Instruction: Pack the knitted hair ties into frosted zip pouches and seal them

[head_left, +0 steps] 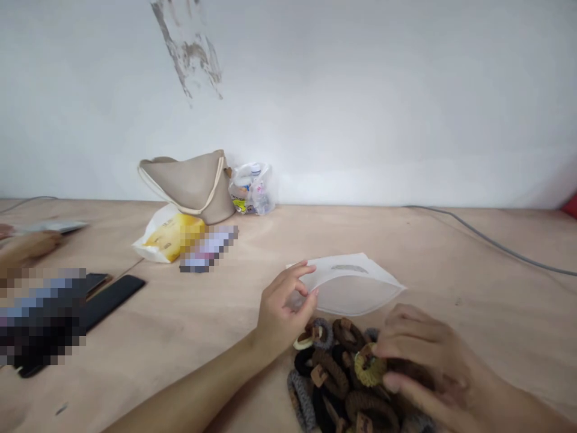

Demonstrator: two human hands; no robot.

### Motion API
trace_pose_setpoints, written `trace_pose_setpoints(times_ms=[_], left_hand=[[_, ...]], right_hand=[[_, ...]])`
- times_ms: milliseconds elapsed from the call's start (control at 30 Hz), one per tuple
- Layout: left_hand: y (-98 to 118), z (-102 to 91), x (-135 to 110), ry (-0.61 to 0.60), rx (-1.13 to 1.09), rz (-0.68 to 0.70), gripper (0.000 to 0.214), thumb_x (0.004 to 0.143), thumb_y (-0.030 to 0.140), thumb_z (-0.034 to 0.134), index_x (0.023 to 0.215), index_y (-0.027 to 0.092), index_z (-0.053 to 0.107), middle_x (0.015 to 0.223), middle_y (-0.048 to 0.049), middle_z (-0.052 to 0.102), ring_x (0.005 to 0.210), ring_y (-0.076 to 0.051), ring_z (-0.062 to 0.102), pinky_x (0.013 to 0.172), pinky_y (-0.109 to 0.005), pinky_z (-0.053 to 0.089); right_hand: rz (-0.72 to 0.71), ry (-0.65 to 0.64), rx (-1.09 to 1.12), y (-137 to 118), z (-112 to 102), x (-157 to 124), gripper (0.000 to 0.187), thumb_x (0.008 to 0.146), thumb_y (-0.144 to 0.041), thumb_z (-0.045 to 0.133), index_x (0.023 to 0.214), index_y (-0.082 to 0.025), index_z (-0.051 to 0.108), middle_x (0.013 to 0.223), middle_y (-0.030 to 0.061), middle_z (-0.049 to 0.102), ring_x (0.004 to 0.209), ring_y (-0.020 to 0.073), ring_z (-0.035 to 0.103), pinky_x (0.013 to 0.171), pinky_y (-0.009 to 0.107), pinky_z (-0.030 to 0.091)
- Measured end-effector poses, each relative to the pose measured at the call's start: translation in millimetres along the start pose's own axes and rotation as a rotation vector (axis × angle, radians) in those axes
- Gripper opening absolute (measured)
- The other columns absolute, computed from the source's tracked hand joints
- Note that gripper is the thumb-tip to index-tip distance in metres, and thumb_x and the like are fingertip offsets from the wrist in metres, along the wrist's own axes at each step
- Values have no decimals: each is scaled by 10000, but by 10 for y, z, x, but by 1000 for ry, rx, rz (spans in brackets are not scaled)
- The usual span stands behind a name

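Observation:
A pile of knitted hair ties in brown, black, grey and yellow lies on the wooden table near the front edge. My right hand rests on the pile's right side, fingers curled around a yellow-green hair tie. My left hand pinches the open edge of a frosted white zip pouch, which lies flat just beyond the pile.
A beige bucket bag, a yellow-and-white packet and a clear plastic bag of small items stand by the wall. Black flat devices lie at left. Another person's hand shows at far left. A grey cable runs along the right.

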State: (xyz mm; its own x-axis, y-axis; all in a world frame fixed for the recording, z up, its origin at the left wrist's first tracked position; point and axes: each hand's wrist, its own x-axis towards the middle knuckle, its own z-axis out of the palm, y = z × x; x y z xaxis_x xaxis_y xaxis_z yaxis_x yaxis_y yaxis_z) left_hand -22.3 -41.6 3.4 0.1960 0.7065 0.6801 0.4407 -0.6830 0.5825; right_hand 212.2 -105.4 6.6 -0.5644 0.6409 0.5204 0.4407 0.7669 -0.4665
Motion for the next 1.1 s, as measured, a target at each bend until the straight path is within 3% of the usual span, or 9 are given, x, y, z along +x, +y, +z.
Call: trace_pose_setpoints(times_ms=[100,233,400,567,700,800,1000,1100], left_hand=[[19,-1,-2,-11,-20,-23,216,771,128,556,610,212,438,1003,-99,714,1043,-224,635,896,-380,495],[29,4,-8,-12,-57,-94,215,763,160,572,607,215,434,1005,-104,718,997,-227,657,872,-378,506],[25,29,-14,-9,-100,-161,219,764,176,579,603,215,437,995,-86,721,972,-215,664,867,-360,502],[47,44,-8,7,-126,-202,224,759,182,579,595,215,431,975,-84,726,949,-221,672,872,-366,495],[74,50,1,13,-148,-229,226,755,188,587,590,213,434,961,-83,730,932,-223,678,868,-363,495],[88,45,3,22,-160,-244,225,756,185,591,593,214,438,960,-87,730,927,-224,678,871,-371,492],[74,21,-4,23,-160,-269,215,759,202,581,605,219,432,962,-89,731,921,-227,679,868,-379,493],[56,23,-8,22,-155,-250,196,768,205,578,631,219,439,981,-85,727,925,-217,678,862,-361,495]], right_hand=[[-85,-75,3,1,29,35,281,819,-132,582,1060,-257,506,1004,32,661,903,160,601,814,314,469],[-70,-95,-30,52,73,68,268,858,-66,498,1055,-247,523,889,28,674,797,144,607,690,278,482],[-89,-139,-148,22,90,82,328,845,-56,469,1118,-229,527,965,46,678,815,155,611,743,307,488],[-129,36,-305,24,123,32,229,841,-98,494,1012,-233,564,846,23,686,720,143,625,688,276,497],[-31,178,-355,100,119,28,154,877,-128,481,957,-243,546,1046,43,673,903,157,646,789,271,516],[28,218,-368,142,66,37,172,882,-126,462,979,-248,535,1033,35,677,876,142,663,775,243,529],[108,201,-316,108,-77,-320,297,838,-204,512,1125,-283,522,923,22,701,798,172,681,650,225,562],[-19,145,-349,87,-117,-525,324,811,-215,538,1132,-259,556,984,49,702,876,209,674,700,247,575]])
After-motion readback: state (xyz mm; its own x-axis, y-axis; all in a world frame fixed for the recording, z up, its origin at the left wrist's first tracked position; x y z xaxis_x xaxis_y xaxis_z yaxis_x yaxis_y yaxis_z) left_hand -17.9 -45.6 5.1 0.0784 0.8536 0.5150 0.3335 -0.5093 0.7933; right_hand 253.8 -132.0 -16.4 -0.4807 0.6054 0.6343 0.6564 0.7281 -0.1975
